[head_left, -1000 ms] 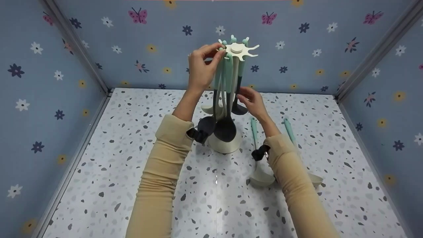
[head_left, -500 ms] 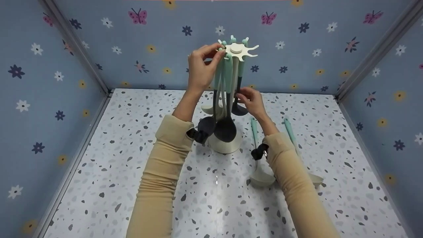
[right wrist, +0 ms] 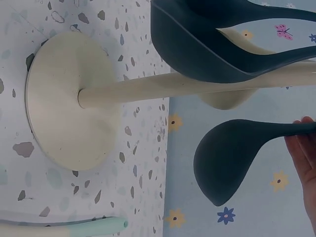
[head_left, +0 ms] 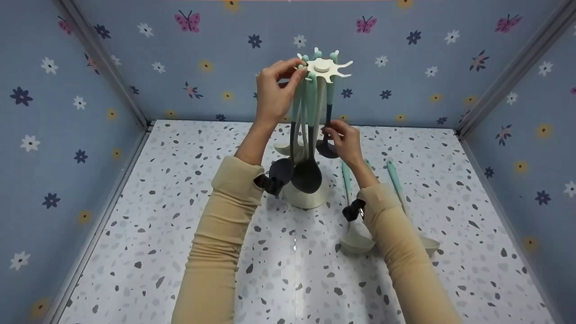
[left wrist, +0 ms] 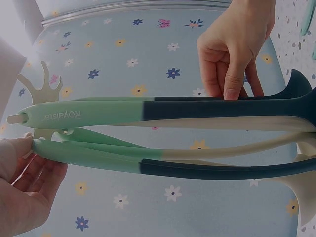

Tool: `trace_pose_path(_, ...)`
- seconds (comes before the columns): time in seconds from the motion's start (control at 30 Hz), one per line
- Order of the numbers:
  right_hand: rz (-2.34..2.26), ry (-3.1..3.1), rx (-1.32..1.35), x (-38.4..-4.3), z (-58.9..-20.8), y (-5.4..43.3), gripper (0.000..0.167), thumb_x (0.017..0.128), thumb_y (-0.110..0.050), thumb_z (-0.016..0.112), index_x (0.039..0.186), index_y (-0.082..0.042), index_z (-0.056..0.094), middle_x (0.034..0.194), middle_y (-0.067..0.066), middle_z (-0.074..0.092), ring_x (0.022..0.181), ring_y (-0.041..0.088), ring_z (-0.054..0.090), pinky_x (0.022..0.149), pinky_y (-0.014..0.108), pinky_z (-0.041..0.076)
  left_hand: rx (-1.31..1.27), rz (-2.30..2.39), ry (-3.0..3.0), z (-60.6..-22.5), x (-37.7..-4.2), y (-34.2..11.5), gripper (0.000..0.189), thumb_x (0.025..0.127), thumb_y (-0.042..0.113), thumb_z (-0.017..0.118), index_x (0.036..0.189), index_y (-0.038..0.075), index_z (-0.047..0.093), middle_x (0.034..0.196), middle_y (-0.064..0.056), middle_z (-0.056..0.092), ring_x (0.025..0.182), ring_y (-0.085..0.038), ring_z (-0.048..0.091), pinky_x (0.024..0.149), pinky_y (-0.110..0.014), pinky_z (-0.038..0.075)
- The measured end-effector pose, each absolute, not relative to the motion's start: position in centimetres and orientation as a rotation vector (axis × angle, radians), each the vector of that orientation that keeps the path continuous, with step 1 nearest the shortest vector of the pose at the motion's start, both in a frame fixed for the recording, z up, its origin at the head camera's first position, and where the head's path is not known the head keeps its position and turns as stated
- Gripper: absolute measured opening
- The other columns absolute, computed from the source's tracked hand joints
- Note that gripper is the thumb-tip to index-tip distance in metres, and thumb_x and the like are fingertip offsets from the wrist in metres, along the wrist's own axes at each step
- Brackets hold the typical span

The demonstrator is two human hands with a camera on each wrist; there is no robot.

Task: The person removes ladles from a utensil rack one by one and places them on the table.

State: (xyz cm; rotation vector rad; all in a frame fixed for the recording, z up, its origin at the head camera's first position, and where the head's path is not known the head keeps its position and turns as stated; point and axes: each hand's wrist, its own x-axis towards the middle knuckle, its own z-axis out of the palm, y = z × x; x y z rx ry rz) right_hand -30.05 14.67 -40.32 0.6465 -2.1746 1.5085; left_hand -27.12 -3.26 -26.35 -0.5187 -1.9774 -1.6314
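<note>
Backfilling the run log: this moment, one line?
left hand: pinches mint handle at top; right hand: holds dark ladle; rack: upright; more utensils: on table

Left fingers point(head_left: 288, 66) pinch high, right fingers point(head_left: 338, 125) lower.

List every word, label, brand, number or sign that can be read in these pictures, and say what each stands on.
"Royalstar": on a green handle, in the left wrist view.
No other text can be made out; the wall bears pictures, no words.
</note>
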Motion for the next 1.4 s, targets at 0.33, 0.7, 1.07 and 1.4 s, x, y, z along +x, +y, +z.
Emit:
trace_pose_path(0.33, 1.466, -2.186, 0.586, -29.9, -39.8, 14.8, 0.013, 0.086, 0.006, 0.051, 0.093, 0.014, 0.060, 0.085, 0.025, 0.061, 0.081, 0.033, 0.061, 0.071, 0.040, 0.050, -0.522, -1.633, -1.969, -26.8, -27.8, -3.3, 0.017, 0.085, 0.010, 0.060, 0.095, -0.002, 0.066, 0.086, -0.010, 0.063, 0.079, -0.015, 0.059, 0.068, -0.022, 0.050)
trace_pose_path(0.7, 1.449, -2.186, 0.518, -29.8, -39.2, 15.8, 0.013, 0.086, 0.006, 0.052, 0.094, 0.012, 0.060, 0.086, 0.025, 0.061, 0.082, 0.033, 0.060, 0.071, 0.041, 0.050, -0.525, -1.649, -1.946, -27.3, -28.6, -3.2, 0.016, 0.084, 0.012, 0.061, 0.094, 0.001, 0.067, 0.085, -0.006, 0.062, 0.077, -0.013, 0.058, 0.068, -0.022, 0.050)
trace_pose_path(1.07, 1.391, -2.207, 0.440, -31.7, -41.1, 20.5, 0.016, 0.086, -0.001, 0.056, 0.096, 0.010, 0.061, 0.088, 0.022, 0.063, 0.081, 0.027, 0.062, 0.067, 0.030, 0.052, -0.517, -1.644, -1.956, -27.2, -28.6, -3.1, 0.018, 0.084, 0.013, 0.061, 0.097, 0.002, 0.067, 0.087, -0.006, 0.063, 0.078, -0.012, 0.059, 0.068, -0.022, 0.050)
trace_pose_path(1.4, 1.281, -2.296, 0.281, -30.9, -41.1, 24.5, 0.016, 0.084, -0.002, 0.059, 0.095, 0.010, 0.061, 0.086, 0.019, 0.064, 0.078, 0.025, 0.062, 0.066, 0.025, 0.051, -0.538, -1.639, -1.934, -27.4, -28.4, -3.3, 0.017, 0.085, 0.012, 0.060, 0.095, 0.001, 0.067, 0.086, -0.006, 0.063, 0.076, -0.012, 0.058, 0.067, -0.022, 0.050)
